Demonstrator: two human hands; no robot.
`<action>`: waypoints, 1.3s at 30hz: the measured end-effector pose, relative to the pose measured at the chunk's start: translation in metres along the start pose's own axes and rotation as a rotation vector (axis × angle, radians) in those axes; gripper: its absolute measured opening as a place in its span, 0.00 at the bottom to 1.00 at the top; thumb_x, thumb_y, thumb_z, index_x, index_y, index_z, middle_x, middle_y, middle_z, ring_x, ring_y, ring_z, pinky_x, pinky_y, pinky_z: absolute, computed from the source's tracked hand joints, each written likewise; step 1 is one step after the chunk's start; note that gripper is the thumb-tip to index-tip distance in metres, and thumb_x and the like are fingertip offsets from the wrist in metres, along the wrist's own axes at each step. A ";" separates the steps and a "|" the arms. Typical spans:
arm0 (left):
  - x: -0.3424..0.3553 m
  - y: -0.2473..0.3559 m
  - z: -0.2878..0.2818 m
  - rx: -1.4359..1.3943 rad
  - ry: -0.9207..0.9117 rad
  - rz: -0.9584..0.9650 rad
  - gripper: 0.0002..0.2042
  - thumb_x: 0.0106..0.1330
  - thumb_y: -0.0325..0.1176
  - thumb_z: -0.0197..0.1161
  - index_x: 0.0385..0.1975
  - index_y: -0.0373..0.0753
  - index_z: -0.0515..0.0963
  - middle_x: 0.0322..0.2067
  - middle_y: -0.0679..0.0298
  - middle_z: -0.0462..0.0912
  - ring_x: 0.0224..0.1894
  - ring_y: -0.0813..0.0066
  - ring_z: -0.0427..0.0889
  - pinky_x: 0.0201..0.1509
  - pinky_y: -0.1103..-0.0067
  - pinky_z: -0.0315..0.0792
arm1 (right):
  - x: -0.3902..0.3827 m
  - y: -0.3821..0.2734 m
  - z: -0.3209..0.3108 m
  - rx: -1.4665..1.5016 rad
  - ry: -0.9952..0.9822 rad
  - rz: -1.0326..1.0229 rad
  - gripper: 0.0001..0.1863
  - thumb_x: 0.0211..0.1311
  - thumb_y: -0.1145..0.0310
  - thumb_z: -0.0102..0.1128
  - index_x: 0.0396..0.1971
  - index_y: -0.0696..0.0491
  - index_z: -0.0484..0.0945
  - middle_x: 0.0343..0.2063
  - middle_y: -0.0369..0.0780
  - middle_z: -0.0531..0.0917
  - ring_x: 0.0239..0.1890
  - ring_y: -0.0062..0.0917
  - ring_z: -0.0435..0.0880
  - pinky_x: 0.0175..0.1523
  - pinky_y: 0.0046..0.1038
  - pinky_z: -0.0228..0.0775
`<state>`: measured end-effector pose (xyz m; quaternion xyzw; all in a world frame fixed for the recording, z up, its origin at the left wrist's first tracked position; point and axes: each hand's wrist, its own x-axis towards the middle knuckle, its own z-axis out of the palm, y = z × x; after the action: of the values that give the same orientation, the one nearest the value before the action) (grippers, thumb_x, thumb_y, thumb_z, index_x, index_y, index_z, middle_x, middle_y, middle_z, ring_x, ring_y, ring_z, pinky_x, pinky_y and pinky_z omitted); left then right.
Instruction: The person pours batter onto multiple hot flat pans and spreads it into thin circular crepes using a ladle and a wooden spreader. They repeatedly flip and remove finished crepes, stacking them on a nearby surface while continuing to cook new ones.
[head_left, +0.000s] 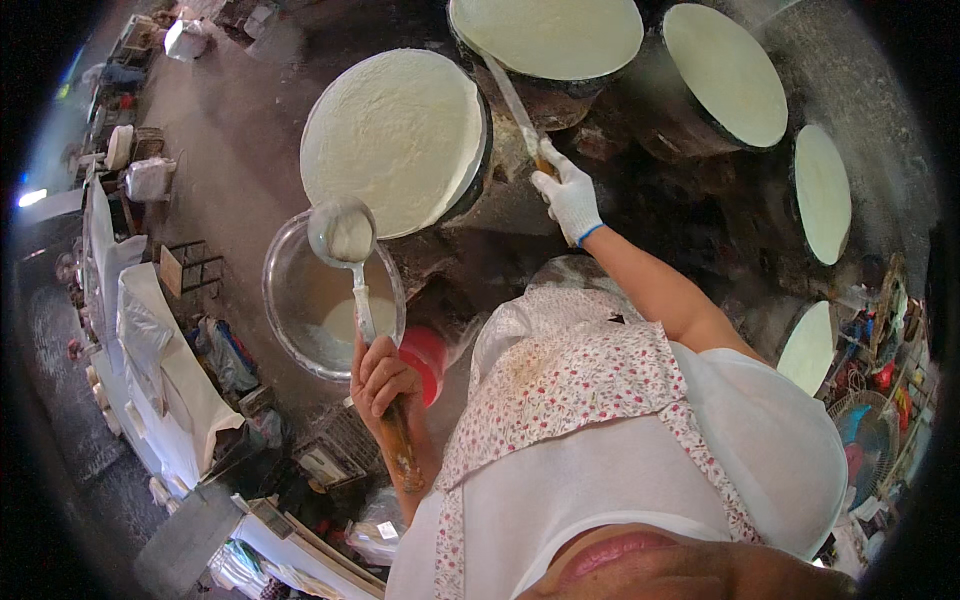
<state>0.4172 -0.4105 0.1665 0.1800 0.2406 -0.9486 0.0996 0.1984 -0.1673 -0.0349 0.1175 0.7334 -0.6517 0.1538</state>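
Note:
My left hand (383,375) grips a long-handled ladle (345,235) holding pale batter over a metal basin (280,315) with cream liquid in it. My right hand (568,200), in a white glove with a blue cuff, is closed round the wooden handle of a long flat metal blade (510,97). The blade's far end reaches toward the rim of a round griddle coated in pale batter (545,30) at the top. Another coated round griddle (385,130) lies beyond the basin, left of the blade.
More coated round griddles (722,72) curve down the right side. A red bucket (425,365) stands behind my left hand. White-covered tables (155,360), crates (325,450) and a small rack (190,275) line the left. A fan (865,440) and clutter sit at lower right.

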 end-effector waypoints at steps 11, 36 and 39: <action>0.002 0.026 0.002 0.091 -0.030 -0.111 0.15 0.87 0.36 0.37 0.57 0.32 0.66 0.27 0.65 0.66 0.17 0.82 0.70 0.16 0.81 0.76 | -0.097 0.028 -0.080 0.210 0.241 0.195 0.36 0.73 0.71 0.62 0.79 0.43 0.63 0.23 0.29 0.73 0.18 0.12 0.65 0.20 0.18 0.60; -0.036 0.039 -0.128 -0.309 -0.078 0.633 0.21 0.86 0.40 0.42 0.26 0.38 0.62 0.22 0.60 0.68 0.11 0.81 0.72 0.07 0.84 0.74 | 0.282 0.156 0.002 -2.552 -1.251 -0.582 0.09 0.69 0.69 0.60 0.41 0.55 0.87 0.39 0.48 0.87 0.31 0.41 0.88 0.35 0.44 0.84; -0.050 0.039 -0.148 -0.334 -0.075 0.684 0.21 0.86 0.41 0.41 0.28 0.35 0.64 0.23 0.61 0.68 0.11 0.82 0.72 0.07 0.84 0.74 | 0.305 0.154 0.019 -2.546 -1.185 -0.608 0.18 0.77 0.61 0.58 0.28 0.54 0.88 0.16 0.40 0.80 0.19 0.34 0.81 0.25 0.41 0.77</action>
<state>0.5170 -0.3667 0.0478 0.1962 0.3142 -0.8142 0.4471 -0.0254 -0.1756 -0.2938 -0.5394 0.6323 0.4764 0.2869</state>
